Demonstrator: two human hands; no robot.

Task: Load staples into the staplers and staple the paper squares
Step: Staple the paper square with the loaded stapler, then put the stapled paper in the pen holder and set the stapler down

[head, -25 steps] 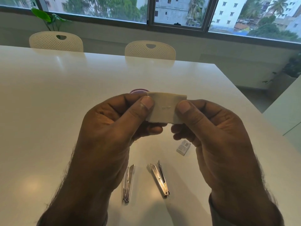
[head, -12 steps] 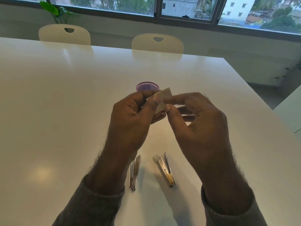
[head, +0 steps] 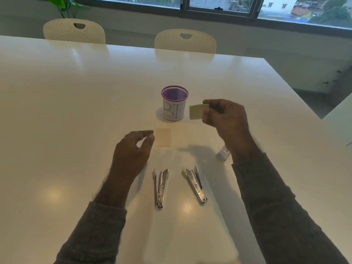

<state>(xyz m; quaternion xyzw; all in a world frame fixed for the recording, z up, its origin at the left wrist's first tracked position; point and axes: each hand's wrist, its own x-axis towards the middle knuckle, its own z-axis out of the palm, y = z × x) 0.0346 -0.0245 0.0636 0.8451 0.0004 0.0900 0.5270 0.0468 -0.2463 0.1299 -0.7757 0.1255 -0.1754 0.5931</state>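
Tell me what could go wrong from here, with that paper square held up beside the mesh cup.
1. The right hand pinches the paper square by one edge only, beside the mesh cup; it could slip and fall outside the cup.
2. The left hand hovers by a pale paper square on the table; a brush could shift it.
3. Both staplers lie near the forearms and could be knocked.

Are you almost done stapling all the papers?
Not yet. The right hand pinches one paper square beside the purple cup; whether it is stapled is too blurry to tell. The left hand holds nothing. Another paper square lies on the table, and both staplers lie untouched.
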